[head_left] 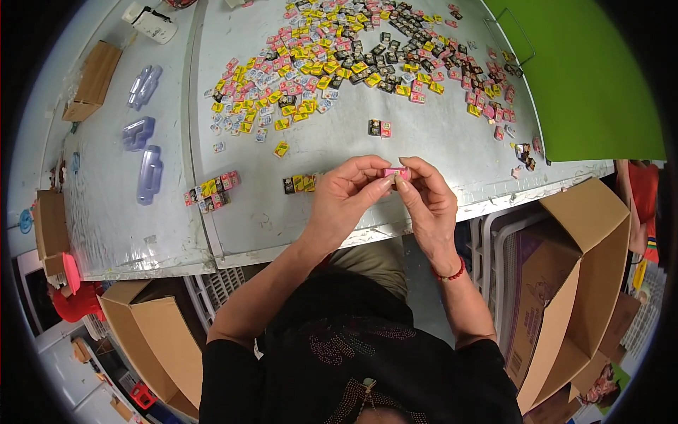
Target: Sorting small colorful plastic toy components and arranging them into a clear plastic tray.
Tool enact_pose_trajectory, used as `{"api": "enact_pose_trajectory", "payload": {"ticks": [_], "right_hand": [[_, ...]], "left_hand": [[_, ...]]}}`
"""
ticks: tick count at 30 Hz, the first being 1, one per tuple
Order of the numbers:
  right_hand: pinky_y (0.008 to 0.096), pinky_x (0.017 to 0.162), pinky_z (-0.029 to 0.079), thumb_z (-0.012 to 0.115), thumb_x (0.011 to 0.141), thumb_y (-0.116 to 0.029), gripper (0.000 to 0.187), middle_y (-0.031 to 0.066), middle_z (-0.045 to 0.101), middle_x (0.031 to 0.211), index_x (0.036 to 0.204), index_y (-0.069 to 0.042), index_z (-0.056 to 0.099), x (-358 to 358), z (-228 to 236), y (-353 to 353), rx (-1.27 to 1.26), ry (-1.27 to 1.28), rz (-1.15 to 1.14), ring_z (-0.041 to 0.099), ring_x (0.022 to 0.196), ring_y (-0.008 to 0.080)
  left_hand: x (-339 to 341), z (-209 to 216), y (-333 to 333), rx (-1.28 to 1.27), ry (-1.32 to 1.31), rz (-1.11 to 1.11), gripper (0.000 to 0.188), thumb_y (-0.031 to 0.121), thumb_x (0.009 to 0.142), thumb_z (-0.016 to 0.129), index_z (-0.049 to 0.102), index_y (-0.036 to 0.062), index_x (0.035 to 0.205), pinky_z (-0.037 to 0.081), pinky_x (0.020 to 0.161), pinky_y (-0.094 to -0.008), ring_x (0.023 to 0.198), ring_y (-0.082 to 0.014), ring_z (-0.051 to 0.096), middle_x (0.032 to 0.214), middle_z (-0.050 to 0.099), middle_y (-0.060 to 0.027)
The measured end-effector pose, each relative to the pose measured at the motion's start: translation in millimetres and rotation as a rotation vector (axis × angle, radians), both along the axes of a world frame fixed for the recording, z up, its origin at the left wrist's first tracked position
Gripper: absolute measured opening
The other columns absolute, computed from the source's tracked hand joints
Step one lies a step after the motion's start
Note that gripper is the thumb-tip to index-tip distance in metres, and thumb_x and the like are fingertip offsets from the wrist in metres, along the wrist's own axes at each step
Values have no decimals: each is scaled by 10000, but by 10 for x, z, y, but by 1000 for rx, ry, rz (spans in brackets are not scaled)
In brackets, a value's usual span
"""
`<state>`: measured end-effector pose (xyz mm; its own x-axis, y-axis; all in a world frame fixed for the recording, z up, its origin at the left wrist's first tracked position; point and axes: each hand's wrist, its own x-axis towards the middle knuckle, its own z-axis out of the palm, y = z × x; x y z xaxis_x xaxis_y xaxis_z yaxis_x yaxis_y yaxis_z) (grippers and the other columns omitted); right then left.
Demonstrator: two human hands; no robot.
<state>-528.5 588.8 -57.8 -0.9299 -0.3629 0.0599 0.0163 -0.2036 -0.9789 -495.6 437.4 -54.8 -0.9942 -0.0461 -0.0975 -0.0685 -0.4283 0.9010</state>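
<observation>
Between the fingertips of both hands is a small pink box [397, 172], held just over the near part of the table. My left hand [344, 201] pinches its left end with thumb and fingers, and my right hand [431, 206] grips the right end. Beyond them a black and a pink small box [379, 128] sit side by side. A short row of black and yellow small boxes [299, 184] lies beside my left hand, which partly covers it. Farther left, a block of pink, yellow and black small boxes [212, 191] is set together in rows.
A wide heap of loose small boxes [332, 67] spreads over the far table [247, 233]. Clear plastic trays [149, 175] lie on the left, near a white bottle [150, 22]. A green panel [590, 78] borders the right. Open cardboard cartons [565, 297] stand below the front edge.
</observation>
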Motion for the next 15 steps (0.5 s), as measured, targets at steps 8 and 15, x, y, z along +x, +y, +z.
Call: {"api": "enact_pose_trajectory", "payload": {"ticks": [8, 15], "right_hand": [[234, 845, 470, 595, 932, -30, 289, 43, 643, 1028, 1217, 11, 569, 102, -178, -74, -28, -107, -208, 589, 939, 99], [257, 815, 494, 668, 883, -56, 304, 59, 640, 993, 1170, 22, 602, 6, -281, 58, 169, -101, -210, 595, 892, 114]], "left_hand": [[-1, -209, 220, -41, -16, 142, 154, -11, 908, 598, 620, -16, 1060, 498, 790, -227, 876, -86, 615, 961, 673, -54], [-58, -392, 363, -78, -64, 161, 194, -11, 897, 594, 644, -29, 1084, 499, 766, -214, 859, -64, 613, 961, 686, -26]]}}
